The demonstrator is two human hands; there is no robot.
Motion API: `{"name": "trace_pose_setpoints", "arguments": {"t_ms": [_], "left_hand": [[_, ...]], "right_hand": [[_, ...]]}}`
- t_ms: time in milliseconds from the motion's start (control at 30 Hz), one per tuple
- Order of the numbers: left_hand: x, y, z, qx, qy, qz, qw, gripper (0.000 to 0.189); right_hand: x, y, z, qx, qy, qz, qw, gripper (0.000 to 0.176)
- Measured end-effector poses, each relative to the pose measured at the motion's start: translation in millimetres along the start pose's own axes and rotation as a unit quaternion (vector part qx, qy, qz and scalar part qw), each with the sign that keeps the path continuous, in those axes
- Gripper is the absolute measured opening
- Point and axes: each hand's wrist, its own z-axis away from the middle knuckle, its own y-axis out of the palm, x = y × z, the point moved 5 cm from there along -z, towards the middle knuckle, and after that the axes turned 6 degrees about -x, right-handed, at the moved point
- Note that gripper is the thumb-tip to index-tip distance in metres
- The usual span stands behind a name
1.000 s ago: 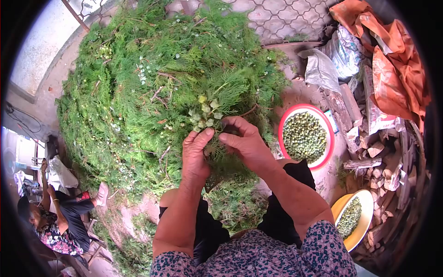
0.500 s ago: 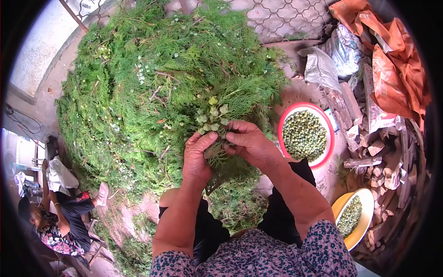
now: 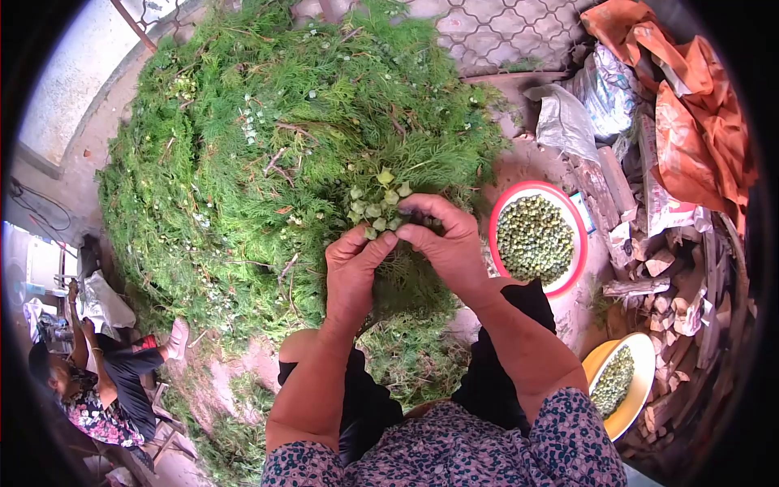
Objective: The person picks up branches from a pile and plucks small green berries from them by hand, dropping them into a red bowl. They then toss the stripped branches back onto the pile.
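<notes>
While angled inward, both hands (image 3: 448,247) close together at green cones (image 3: 375,210).

The pile of branches (image 3: 235,178) is leafy plant matter, feathery and matt, with rough brown woody twigs (image 3: 276,162) in it. The cones (image 3: 376,209) look firm, matt and a little knobbly. The round basin (image 3: 495,235) seems to be plastic, with a smooth red rim and a pale inside. The yellow basin (image 3: 646,381) also looks like plastic, smooth and slightly shiny. The orange sheet (image 3: 702,138) is creased and looks like woven plastic or cloth; I cannot tell which. The white sack (image 3: 613,93) is wrinkled, with a light shine. The firewood (image 3: 661,312) is rough, split wood. The patterned shirt (image 3: 454,454) is soft, matt cloth.
</notes>
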Motion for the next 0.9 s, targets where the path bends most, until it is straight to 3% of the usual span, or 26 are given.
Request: {"name": "trace_pose_setpoints", "arguments": {"t_ms": [33,100,167,367,467,533,667,733,900], "left_hand": [[-1,1,1,0.002,0.012,-0.013,1.0,0.015],[-2,1,1,-0.002,0.012,0.001,1.0,0.014],[-4,0,2,-0.007,0.012,0.017,1.0,0.014],[-7,4,5,0.008,-0.018,0.023,1.0,0.014],[-7,5,5,-0.017,-0.011,0.026,0.999,0.014],[-10,9,8,-0.027,-0.042,0.021,0.999,0.01],[1,0,3,-0.033,-0.004,-0.004,0.999,0.007],[-1,-1,4,-0.011,0.033,-0.131,0.991,0.005],[-4,3,4,-0.021,0.046,-0.08,0.996,0.008]], "right_hand": [[-1,-1,-1,-0.001,0.0,0.0,1.0,0.025],[10,2,0,0.031,-0.138,0.149,0.979,0.025],[14,6,3,0.037,-0.156,0.136,0.978,0.025],[4,6,3,0.034,-0.06,0.064,0.996,0.019],[0,5,2,0.065,0.017,-0.051,0.996,0.014],[-10,0,6,0.081,0.204,-0.112,0.969,0.012],[-12,-4,6,0.085,0.216,-0.218,0.948,0.012],[-9,-9,6,0.047,0.257,-0.304,0.916,0.013],[-6,-10,5,0.033,0.275,-0.298,0.913,0.014]]}}
